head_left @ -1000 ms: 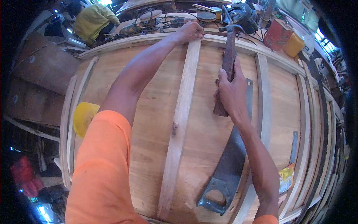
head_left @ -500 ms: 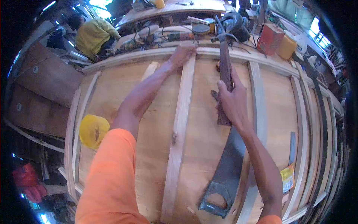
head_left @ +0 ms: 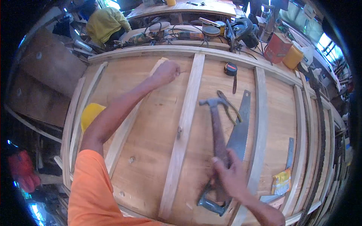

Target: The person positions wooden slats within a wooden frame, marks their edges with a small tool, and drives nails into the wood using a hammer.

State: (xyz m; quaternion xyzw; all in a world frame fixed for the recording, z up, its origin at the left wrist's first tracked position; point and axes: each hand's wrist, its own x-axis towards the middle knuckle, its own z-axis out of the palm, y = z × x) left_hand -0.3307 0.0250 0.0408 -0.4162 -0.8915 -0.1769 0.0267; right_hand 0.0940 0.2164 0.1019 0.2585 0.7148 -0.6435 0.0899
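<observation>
My right hand [head_left: 230, 177] is wrapped round the wooden handle of a claw hammer [head_left: 217, 128], its head pointing away from me. The hammer hangs over a handsaw [head_left: 240, 132] and beside pliers [head_left: 229, 107] with yellowish handles. My left hand [head_left: 167, 72] is closed in a pinch, with a thin nail [head_left: 183, 71] seeming to stick out of its fingers. It is above the far end of a short batten [head_left: 126, 130], left of the middle batten [head_left: 185, 120]. Both battens lie on a plywood panel [head_left: 154, 150].
A tape measure [head_left: 230, 69] lies near the frame's far rail [head_left: 151, 49]. A yellow container [head_left: 90, 115] is partly behind my left arm. At right lies a yellow packet [head_left: 281, 182]. Cables and a circular saw [head_left: 243, 32] are beyond the panel. A person in a yellow top [head_left: 106, 24] crouches far left.
My left hand has moved left, away from the middle batten's far end. My right hand has come nearer to me with the hammer, uncovering the pliers and tape measure.
</observation>
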